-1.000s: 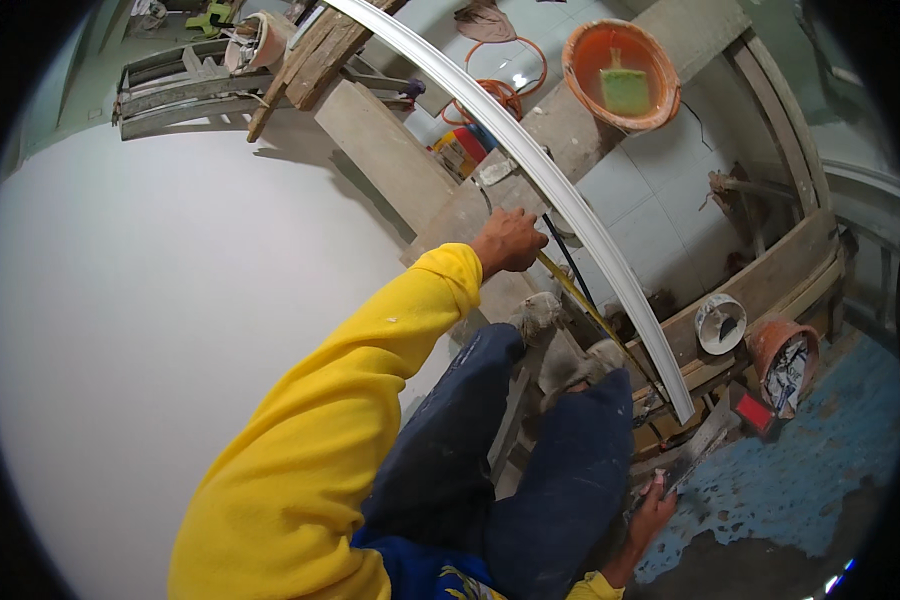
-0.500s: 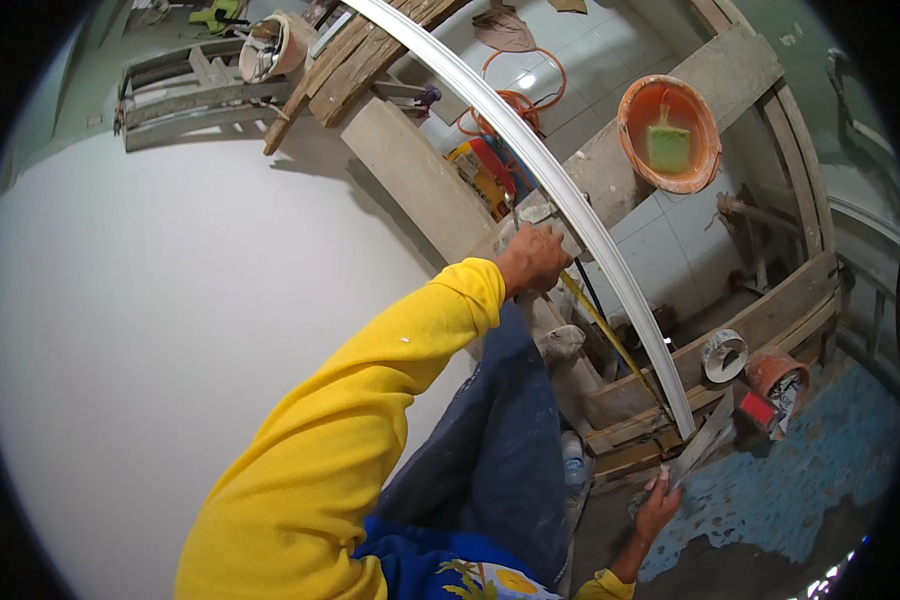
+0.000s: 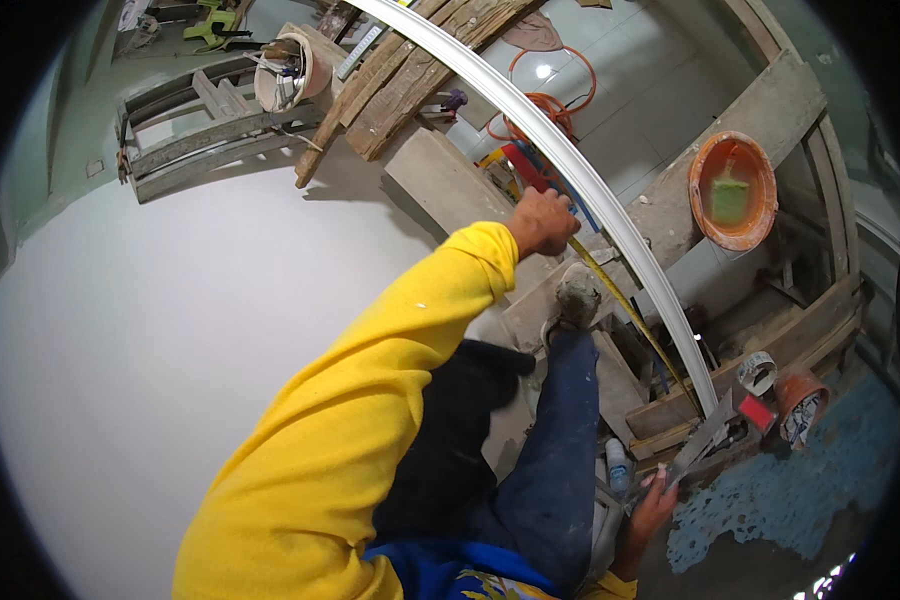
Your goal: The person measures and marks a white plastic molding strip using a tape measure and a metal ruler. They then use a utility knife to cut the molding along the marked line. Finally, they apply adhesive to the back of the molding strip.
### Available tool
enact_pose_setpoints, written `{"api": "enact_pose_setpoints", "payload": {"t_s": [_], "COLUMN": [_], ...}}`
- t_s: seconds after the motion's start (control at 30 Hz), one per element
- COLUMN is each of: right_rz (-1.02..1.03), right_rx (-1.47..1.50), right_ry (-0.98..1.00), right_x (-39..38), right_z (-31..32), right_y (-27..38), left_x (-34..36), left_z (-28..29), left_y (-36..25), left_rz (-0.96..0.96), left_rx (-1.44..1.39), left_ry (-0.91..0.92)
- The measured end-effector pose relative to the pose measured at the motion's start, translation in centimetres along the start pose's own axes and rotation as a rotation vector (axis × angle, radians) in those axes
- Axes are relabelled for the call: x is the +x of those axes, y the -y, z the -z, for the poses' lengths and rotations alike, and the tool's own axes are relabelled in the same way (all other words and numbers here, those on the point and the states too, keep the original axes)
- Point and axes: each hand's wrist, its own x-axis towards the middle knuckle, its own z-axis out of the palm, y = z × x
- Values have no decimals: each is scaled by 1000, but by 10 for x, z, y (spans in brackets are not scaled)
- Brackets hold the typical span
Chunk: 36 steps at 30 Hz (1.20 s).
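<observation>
My left hand, in a yellow sleeve, is closed around a tape measure whose case is hidden in the fingers. Its yellow blade stretches down and right beside a long white moulding strip, ending near the strip's lower end. At the lower right, my right hand grips a flat grey metal blade tool; its handle is covered, so its exact kind is unclear. The tool's far end lies beside the lower end of the moulding.
Wooden planks form a platform under my foot, with gaps over a tiled floor. An orange bucket with liquid and a brush stands on a plank. Another bucket holds tools. A plastic bottle is by my leg. Orange cable lies below.
My left hand has moved up along the moulding, and more yellow tape shows. My foot has come forward onto the planks. The view has shifted; my right hand still grips the blade tool.
</observation>
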Motion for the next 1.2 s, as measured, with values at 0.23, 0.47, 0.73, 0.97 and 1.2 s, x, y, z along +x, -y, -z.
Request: {"api": "enact_pose_setpoints", "payload": {"t_s": [0.23, 0.47, 0.73, 0.97, 1.2], "right_rz": [17, -8, -4, 188, 205], "right_rx": [-44, 58, 66, 35, -45], "right_ry": [-1, -58, 126, 129, 169], "right_x": [-10, -37, -60, -42, 15], "right_z": [-66, -191, -266, -277, -275], "right_y": [126, 207, 287, 304, 337], "left_x": [-27, -29, -74, -86, -62], "left_z": [34, 52, 114, 147, 179], "left_y": [149, 306, 449, 509, 525], "left_rz": [-36, -57, 0, -93, -30], "left_rx": [-23, 13, -10, -74, -139], "left_ry": [5, 32, 55, 7, -32]}}
